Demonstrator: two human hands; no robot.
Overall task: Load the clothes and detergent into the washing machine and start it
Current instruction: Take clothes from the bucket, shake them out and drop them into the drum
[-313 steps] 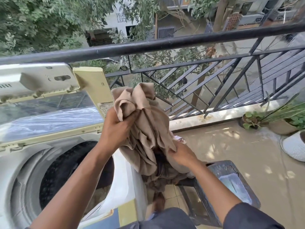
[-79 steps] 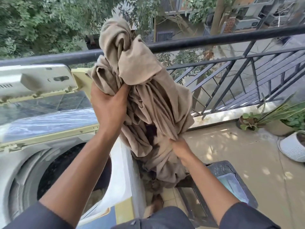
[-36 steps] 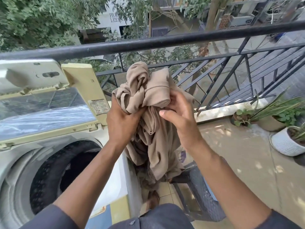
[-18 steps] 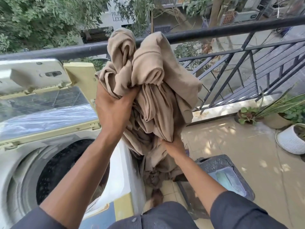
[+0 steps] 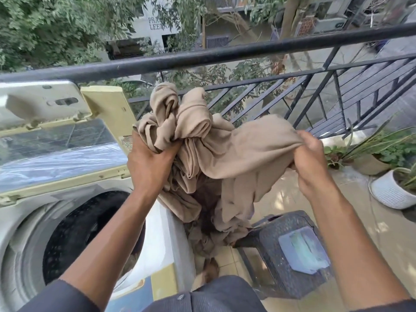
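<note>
- Right hand (image 5: 309, 157) had moved up from under the bundle half a second earlier and now pinched a fold of the beige cloth (image 5: 216, 154), pulling it out to the right.
- Left hand (image 5: 149, 163) stayed clenched on the bunched top.
- Cloth hung right of the washing machine (image 5: 157, 233), over the gap by the dark stool (image 5: 283, 255), its tail trailing to the floor.
- Lid (image 5: 56, 143) up, drum (image 5: 90, 233) open.
- Read: untangling, nothing loaded from this bundle yet; detergent not seen.
</note>
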